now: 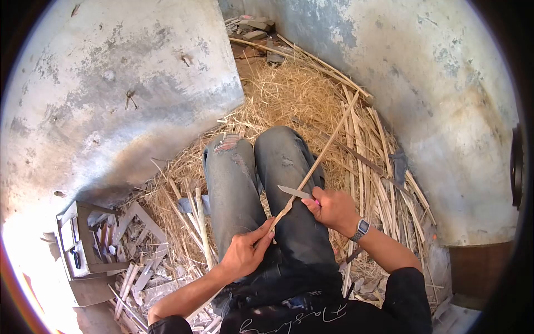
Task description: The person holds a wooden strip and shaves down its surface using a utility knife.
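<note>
A long, thin strip of wood or cane (pixel 329 146) runs diagonally over my right thigh, its far end up over the straw. My left hand (pixel 247 247) pinches its near end between thumb and fingers above my lap. In my right hand (pixel 335 210), which wears a watch on the wrist, is a knife (pixel 293 192) with a pinkish handle, mostly hidden by the fingers. The blade points left and lies across the strip, a little beyond my left hand. Just below the blade the strip looks bent and uneven.
Straw and shavings (pixel 289 94) cover the floor beyond my knees. Long split strips (pixel 384 183) lie along the right wall (pixel 445 111). A worn panel (pixel 128 72) stands at the left. A small wooden box frame (pixel 83 245) sits at the lower left among scraps.
</note>
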`<state>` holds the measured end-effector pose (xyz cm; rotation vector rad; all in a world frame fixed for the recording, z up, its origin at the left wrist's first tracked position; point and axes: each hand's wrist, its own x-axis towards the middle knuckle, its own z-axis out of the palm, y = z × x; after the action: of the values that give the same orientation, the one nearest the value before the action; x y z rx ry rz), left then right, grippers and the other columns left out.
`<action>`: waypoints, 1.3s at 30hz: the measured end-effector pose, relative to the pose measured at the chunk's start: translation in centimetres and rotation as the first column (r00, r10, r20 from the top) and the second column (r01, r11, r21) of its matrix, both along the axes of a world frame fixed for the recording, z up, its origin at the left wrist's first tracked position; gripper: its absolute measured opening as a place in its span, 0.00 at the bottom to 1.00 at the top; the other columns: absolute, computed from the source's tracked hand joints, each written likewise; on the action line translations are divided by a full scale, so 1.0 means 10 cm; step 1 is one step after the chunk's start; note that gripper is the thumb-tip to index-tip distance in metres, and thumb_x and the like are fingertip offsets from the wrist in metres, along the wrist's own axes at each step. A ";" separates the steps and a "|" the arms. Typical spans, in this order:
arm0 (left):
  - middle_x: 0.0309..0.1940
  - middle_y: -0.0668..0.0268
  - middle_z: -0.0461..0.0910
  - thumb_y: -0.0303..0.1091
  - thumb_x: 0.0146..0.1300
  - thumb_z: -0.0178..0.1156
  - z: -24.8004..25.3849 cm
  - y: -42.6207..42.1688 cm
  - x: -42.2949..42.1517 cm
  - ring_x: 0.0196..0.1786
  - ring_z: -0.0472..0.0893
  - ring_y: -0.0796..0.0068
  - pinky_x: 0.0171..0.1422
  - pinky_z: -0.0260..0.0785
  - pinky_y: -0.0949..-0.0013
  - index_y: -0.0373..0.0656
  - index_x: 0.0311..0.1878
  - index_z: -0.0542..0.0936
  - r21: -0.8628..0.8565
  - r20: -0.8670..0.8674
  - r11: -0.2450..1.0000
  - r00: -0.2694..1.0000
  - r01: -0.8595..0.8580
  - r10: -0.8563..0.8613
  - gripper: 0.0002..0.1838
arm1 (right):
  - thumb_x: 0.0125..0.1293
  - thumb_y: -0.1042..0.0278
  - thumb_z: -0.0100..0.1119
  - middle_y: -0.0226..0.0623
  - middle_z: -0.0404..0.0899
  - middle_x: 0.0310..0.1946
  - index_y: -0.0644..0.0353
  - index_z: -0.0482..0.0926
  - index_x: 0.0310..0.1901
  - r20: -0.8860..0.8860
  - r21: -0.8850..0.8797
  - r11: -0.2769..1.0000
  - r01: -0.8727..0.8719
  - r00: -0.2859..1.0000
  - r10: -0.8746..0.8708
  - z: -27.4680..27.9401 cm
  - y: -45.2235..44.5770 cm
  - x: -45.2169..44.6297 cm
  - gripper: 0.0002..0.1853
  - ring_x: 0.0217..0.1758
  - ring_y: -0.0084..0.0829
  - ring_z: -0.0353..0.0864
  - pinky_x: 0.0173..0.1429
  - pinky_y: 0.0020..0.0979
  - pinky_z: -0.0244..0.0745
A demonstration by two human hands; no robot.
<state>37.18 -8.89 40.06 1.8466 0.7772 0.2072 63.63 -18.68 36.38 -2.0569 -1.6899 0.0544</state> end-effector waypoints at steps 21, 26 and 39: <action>0.30 0.39 0.82 0.33 0.80 0.60 0.01 -0.03 -0.09 0.24 0.82 0.64 0.36 0.75 0.62 0.38 0.73 0.78 0.043 0.044 0.998 0.998 -0.035 0.033 0.22 | 0.79 0.35 0.53 0.43 0.78 0.16 0.54 0.77 0.34 0.076 -0.016 0.981 0.194 0.978 -0.192 0.05 0.25 0.77 0.28 0.18 0.51 0.80 0.22 0.49 0.73; 0.27 0.42 0.82 0.34 0.81 0.60 0.02 -0.05 -0.12 0.22 0.81 0.65 0.34 0.74 0.62 0.39 0.73 0.78 0.072 -0.051 0.997 0.999 -0.002 0.006 0.22 | 0.78 0.35 0.55 0.43 0.78 0.16 0.55 0.80 0.35 0.062 -0.135 0.990 -0.045 0.997 0.054 0.00 0.06 0.24 0.28 0.19 0.50 0.81 0.23 0.49 0.72; 0.17 0.57 0.73 0.33 0.80 0.61 -0.07 -0.06 -0.78 0.20 0.75 0.76 0.29 0.70 0.66 0.41 0.71 0.81 0.051 -0.098 0.998 0.995 0.022 -0.017 0.20 | 0.78 0.55 0.55 0.53 0.82 0.24 0.58 0.83 0.35 0.181 0.049 0.990 0.134 0.973 -0.140 -0.19 0.26 1.27 0.17 0.25 0.54 0.83 0.31 0.51 0.78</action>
<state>29.34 -9.53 39.32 1.9243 0.8276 0.1270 76.32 -16.13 34.45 -2.2030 -1.6348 -0.2159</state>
